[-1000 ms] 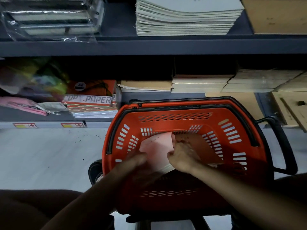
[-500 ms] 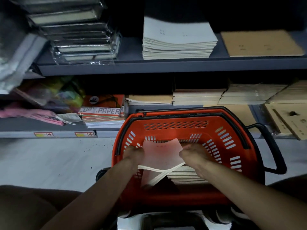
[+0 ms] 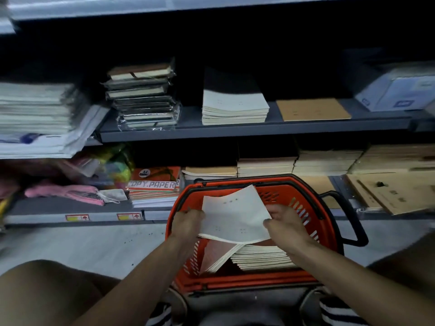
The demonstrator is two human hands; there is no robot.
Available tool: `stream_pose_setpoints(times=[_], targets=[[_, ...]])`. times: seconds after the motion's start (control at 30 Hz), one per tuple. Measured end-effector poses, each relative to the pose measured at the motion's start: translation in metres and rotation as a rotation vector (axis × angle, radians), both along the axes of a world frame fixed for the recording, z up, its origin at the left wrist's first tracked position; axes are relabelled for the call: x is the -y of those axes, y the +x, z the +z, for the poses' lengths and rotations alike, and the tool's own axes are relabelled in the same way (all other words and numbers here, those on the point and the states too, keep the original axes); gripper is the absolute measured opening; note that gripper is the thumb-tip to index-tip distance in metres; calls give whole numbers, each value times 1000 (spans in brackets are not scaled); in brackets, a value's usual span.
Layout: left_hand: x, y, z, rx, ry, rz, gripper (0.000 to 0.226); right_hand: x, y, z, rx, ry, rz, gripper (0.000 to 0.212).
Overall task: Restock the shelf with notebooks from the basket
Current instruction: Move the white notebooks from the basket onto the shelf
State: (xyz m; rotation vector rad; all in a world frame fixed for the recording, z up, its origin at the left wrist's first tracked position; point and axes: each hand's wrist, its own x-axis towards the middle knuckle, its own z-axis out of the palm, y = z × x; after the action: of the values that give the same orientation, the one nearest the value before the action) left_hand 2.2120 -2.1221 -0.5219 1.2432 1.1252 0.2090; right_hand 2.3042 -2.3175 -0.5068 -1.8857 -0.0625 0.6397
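Raised since the earlier frame, white notebooks (image 3: 233,217) (several, edges fanned) sit above the basket (image 3: 313,196), left hand (image 3: 188,222) gripping at 9 o'clock, right hand (image 3: 284,222) at 3 o'clock.

Both your arms reach forward and slightly inward, forearms bare, converging ahead of you. Your left hand (image 3: 188,222) sits knuckles up, fingers curled into a grip — your right hand (image 3: 286,223) mirrors it opposite, thumb on top and pinching. The two hands stay level, well apart, wrists roughly straight.
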Motion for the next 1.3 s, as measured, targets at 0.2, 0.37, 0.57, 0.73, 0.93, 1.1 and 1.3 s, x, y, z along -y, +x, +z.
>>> stream_pose_setpoints(times=[0.2,0.37,0.57,0.73,0.93,1.1,1.3], targets=[[22,-17,42,206,113,70,19,21,-23,37,202,77,2,40],[36,-20,85,362,264,116,27,28,-28,61,380,220,-57,47],[33,-1,126,465,378,171,29,20,-8,92,519,335,-64,44],[8,41,152,469,380,70,34,-5,34,108,544,348,-87,43],[-27,93,172,495,456,-178,43,-38,93,122,537,314,-92,43],[-65,140,171,451,605,-304,45,-68,150,130,565,254,-95,42],[-98,196,167,269,807,-365,27,-105,205,129,700,65,-15,29]])
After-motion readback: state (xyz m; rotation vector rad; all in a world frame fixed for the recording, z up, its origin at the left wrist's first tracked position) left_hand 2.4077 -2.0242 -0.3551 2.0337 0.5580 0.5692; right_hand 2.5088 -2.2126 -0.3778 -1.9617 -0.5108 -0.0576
